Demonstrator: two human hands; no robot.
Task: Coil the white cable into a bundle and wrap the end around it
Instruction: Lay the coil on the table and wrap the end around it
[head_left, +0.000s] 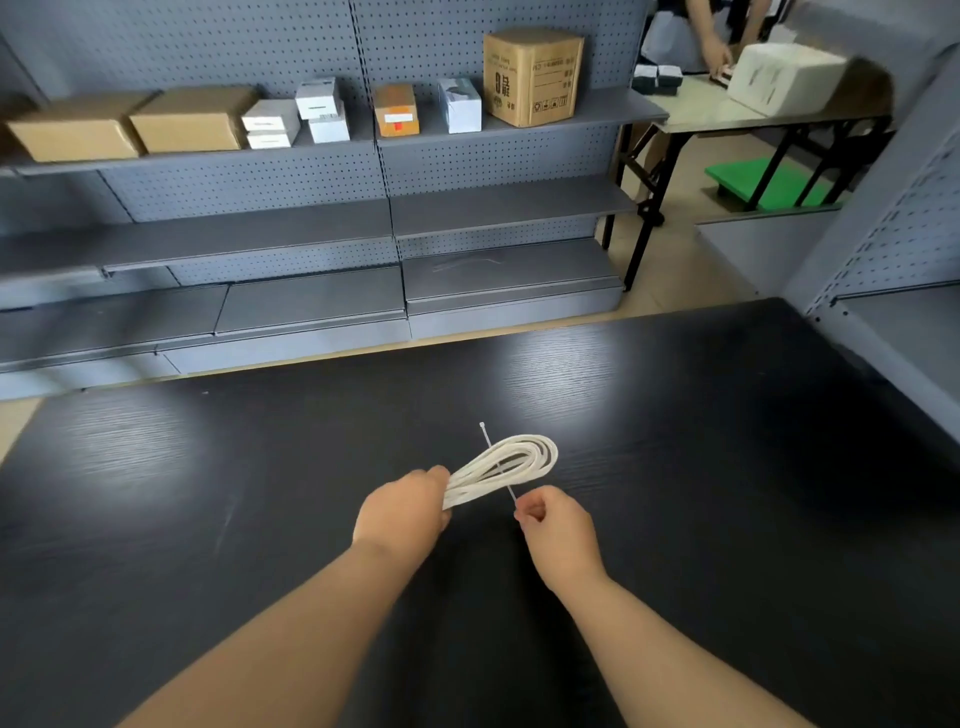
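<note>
The white cable (506, 460) is coiled into a flat oval bundle of several loops, held just above the black table (701, 467). My left hand (405, 512) grips the bundle at its near left end. My right hand (553, 525) pinches the near end of a thin white tie strip (485, 439), which runs under or across the loops and sticks out beyond them toward the far side. The cable's own free end is hidden, probably inside my left hand.
Grey pegboard shelves (311, 234) stand beyond the table, with cardboard boxes (532, 75) and small white boxes on the top shelf. Another shelf unit (893, 270) flanks the right. At the far right, a person works at a folding table (727, 111).
</note>
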